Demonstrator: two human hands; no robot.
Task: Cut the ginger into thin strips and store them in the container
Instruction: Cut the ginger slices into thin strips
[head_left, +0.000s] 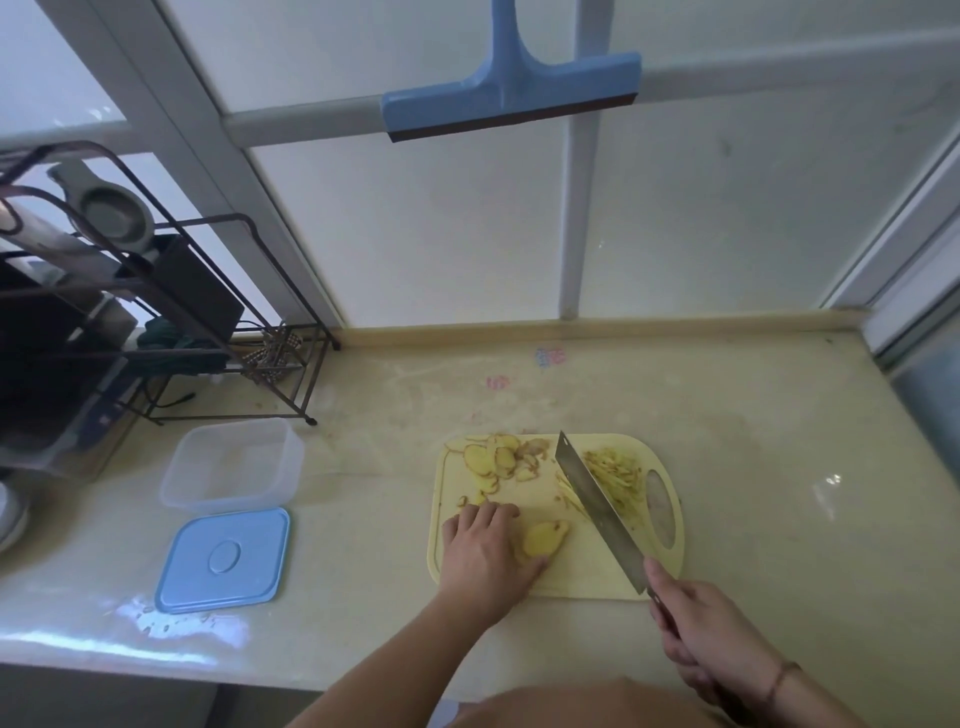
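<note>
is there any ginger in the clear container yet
No, the clear container sits empty on the counter beside its blue lid, while the ginger strips lie on the cutting board.

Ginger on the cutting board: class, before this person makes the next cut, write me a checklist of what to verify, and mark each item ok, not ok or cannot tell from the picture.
1. Right hand grips the knife handle: ok.
2. Left hand holds the ginger piece on the cutting board: ok.
3. Blade clear of the left hand's fingers: ok, it lies to their right with bare board between.
4. Left fingertips curled away from the blade: cannot tell.
5. Container open to receive strips, lid off beside it: ok.
6. Ginger slices all cut into strips: not ok, slices remain uncut.
</note>
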